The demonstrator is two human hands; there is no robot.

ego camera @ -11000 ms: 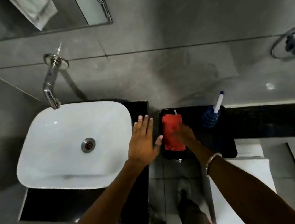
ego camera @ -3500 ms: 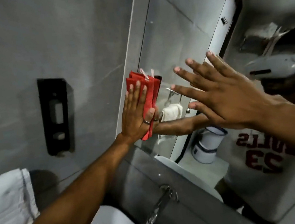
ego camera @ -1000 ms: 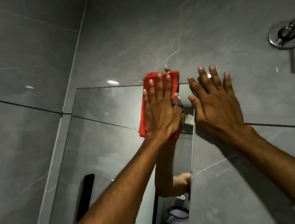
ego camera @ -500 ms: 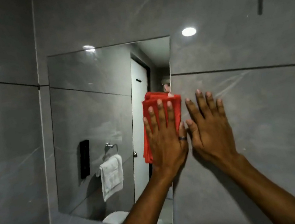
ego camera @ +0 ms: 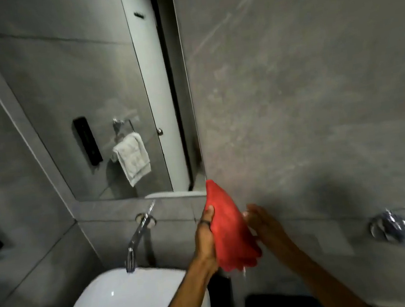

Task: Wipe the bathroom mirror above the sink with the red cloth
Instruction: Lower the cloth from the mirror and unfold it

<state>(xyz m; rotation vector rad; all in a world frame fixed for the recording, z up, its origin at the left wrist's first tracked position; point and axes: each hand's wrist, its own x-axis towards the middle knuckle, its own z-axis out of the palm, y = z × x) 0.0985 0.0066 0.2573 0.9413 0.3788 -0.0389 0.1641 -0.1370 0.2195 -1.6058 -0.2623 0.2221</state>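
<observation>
Nowhere on the surfaces does any readable writing or label show. The red cloth (ego camera: 231, 231), soft and folded into a long wedge, stands upright just below the lower right corner of the mirror (ego camera: 92, 95), against the grey stone-look wall tiles (ego camera: 303, 90). The left hand (ego camera: 206, 237) grips its left edge, thumb up along the fabric with a dark ring on it and the fingers closed behind. The right hand (ego camera: 263, 222), blurred, lies open against the cloth's right side. Below sit a glossy white rounded basin (ego camera: 118, 306) and a chrome spout (ego camera: 137, 240). A white towel (ego camera: 133, 158) is reflected in the glass.
</observation>
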